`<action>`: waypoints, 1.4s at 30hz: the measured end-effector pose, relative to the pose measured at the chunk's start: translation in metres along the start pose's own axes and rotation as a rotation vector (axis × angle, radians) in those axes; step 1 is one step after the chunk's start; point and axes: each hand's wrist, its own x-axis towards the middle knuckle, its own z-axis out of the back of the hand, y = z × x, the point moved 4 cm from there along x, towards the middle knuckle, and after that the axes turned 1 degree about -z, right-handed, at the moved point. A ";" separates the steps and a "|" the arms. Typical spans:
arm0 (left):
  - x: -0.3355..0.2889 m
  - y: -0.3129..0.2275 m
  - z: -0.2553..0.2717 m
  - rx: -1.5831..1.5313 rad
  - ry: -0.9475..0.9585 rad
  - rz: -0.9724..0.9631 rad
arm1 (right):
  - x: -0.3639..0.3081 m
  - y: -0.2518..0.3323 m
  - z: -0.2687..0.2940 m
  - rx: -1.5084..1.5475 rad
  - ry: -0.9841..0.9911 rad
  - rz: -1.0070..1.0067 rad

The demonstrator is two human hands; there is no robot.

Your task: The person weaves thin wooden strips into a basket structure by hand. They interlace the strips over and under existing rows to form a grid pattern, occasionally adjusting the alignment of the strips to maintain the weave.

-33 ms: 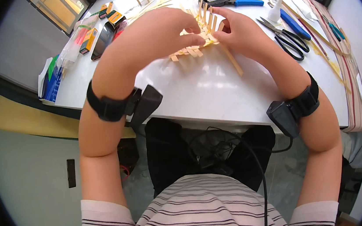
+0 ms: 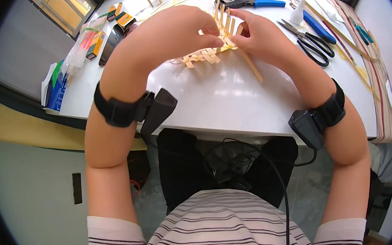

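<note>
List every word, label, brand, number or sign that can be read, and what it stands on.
No text can be read clearly.
Yellow-and-dark boxes: print too small and blurred.
Blue package at the left: pale marks, too small to read.
Woven strip piece: no lettering seen.

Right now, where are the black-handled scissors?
In the head view, the scissors lie at upper right on the white table, between the person's right hand and the long blue tool.
</note>
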 end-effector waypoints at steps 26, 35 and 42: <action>-0.015 -0.023 -0.031 0.037 0.220 -0.026 | -0.030 0.000 0.054 -0.251 0.277 -0.297; -0.001 -0.014 -0.007 -0.339 0.220 0.138 | -0.042 -0.011 0.058 -0.289 0.170 -0.154; 0.011 -0.002 -0.001 -0.112 -0.270 -0.157 | -0.048 -0.020 0.064 -0.286 0.005 -0.031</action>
